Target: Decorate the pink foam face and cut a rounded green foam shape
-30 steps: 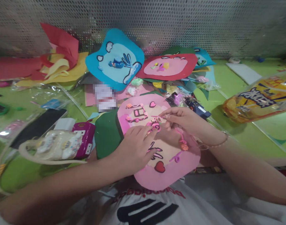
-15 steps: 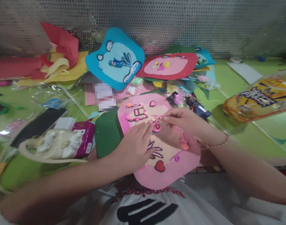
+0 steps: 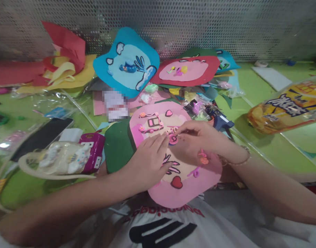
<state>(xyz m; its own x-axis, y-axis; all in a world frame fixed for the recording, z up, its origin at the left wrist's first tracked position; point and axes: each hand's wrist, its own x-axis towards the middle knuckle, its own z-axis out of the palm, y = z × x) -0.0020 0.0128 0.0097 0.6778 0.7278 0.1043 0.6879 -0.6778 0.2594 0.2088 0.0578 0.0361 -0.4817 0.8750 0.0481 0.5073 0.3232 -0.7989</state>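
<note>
A pink foam craft board with clay hearts, swirls and a small frame shape lies in front of me, partly over a green sheet. My left hand lies flat on the board, fingers stretched out, fingertips beside a pink clay swirl. My right hand pinches down at that swirl with thumb and forefinger; what sits between them is too small to make out. A thin bracelet circles my right wrist.
A blue craft board and a red one lean at the back amid paper scraps. A snack bag lies right. A magenta case, a clear pouch and a black phone lie left. A perforated metal wall stands behind.
My right hand has dropped from just above the board to the pink swirl. My left fingertips drew slightly back from the swirl. The view shifted a little.
</note>
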